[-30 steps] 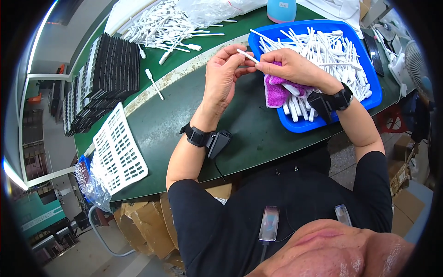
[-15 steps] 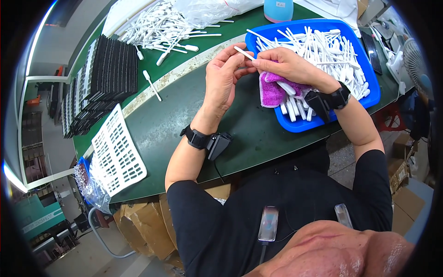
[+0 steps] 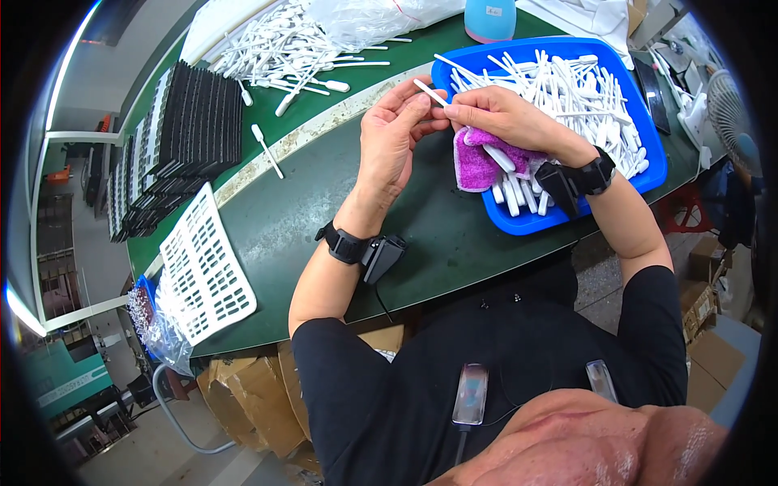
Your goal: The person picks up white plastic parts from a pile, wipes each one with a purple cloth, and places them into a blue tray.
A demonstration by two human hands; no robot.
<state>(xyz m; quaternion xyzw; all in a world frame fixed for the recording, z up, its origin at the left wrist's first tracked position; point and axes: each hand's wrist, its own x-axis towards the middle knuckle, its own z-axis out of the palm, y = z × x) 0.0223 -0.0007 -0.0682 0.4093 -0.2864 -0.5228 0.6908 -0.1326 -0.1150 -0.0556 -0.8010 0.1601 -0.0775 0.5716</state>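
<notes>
In front of me, my left hand (image 3: 395,130) pinches at a slim white plastic stick (image 3: 429,91) whose thin end points up and left. The same stick runs into my right hand (image 3: 506,121), which is closed around it and a purple cloth (image 3: 476,166). A thick white end (image 3: 500,159) pokes out of the cloth below my right fingers. It looks like the other end of that stick, but the hand hides the middle. Directly under and beyond my right hand is a blue tray (image 3: 658,174) heaped with similar white sticks (image 3: 604,109).
More white sticks lie piled (image 3: 271,53) at the far left, with one loose stick (image 3: 267,151) nearer. Black slotted trays (image 3: 198,117) stand stacked at left, near a white perforated panel (image 3: 209,271). A blue bottle (image 3: 489,18) and a clear plastic bag (image 3: 369,20) are behind.
Both hands stay almost in place. The purple cloth has shifted slightly, and the thick white end below my right hand shows more. The stick's thin tip has moved slightly to the right.
</notes>
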